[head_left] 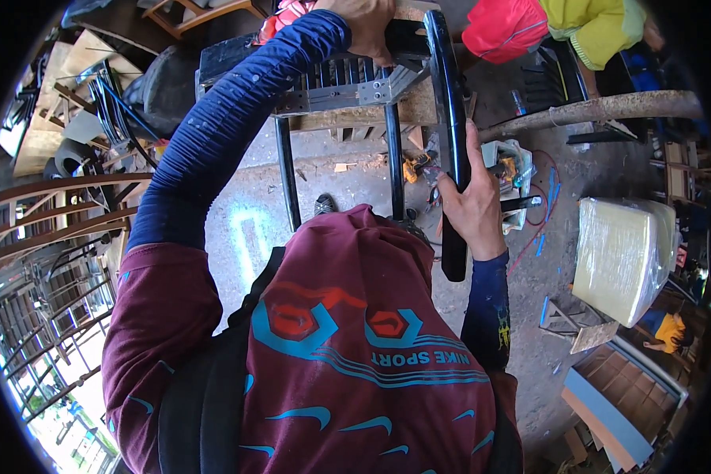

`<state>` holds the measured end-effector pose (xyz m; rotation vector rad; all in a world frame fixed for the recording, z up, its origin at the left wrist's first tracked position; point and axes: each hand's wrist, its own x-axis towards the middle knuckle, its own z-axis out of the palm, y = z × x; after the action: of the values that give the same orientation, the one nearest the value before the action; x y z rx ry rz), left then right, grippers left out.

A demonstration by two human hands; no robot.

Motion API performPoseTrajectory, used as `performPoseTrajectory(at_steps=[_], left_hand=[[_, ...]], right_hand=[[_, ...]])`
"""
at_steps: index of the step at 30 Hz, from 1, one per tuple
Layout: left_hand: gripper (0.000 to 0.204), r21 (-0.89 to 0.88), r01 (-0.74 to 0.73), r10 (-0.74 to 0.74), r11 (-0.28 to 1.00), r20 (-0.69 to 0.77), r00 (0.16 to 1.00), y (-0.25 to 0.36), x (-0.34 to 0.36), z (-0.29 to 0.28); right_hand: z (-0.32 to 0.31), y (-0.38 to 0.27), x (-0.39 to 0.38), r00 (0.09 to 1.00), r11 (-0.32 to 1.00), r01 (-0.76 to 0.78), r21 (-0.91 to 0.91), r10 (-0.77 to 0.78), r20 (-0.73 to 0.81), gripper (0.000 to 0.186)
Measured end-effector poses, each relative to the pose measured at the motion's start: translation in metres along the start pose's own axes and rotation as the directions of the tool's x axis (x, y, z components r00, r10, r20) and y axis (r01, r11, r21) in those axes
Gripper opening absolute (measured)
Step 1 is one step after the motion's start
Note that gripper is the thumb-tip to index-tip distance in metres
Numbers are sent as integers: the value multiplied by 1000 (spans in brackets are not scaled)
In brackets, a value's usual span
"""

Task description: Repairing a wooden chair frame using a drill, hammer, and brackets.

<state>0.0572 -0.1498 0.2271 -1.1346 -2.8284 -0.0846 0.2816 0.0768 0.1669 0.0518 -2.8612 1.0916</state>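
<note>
A black chair-like frame (336, 96) with slats and metal corner brackets stands in front of me, its dark legs (395, 158) reaching toward the floor. At its far side my left hand (359, 24) is closed on the frame's top, with most fingers hidden. My right hand (475, 209) is closed round a long glossy black bar (448, 103), which stands at the frame's right side. The index finger lies stretched along the bar and the thumb crosses its near face. Whether the bar is joined to the frame I cannot tell.
A yellow power drill (416, 167) lies beneath the frame, beside a pale tool bin (521, 175). A rusty pipe (600, 109) crosses at right. A person in red and yellow clothing (600, 35) works beyond it. A plastic-wrapped cushion block (620, 261) and metal racks (51, 316) flank me.
</note>
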Motion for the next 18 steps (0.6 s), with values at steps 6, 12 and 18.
performPoseTrajectory(at_steps=[6,12,18], left_hand=[[51,116,111,-121,987,75,990,-2,12,15],[51,-13,94,-93,996,38,995,-2,15,10],[47,17,105,-106,994,88,990,0,22,11]], right_hand=[[-2,2,2,1000,1000,6,30,-6,14,84],[1,10,3,997,996,-58,73,54,51,85],[-2,5,4,998,996,-50,79,47,47,86]])
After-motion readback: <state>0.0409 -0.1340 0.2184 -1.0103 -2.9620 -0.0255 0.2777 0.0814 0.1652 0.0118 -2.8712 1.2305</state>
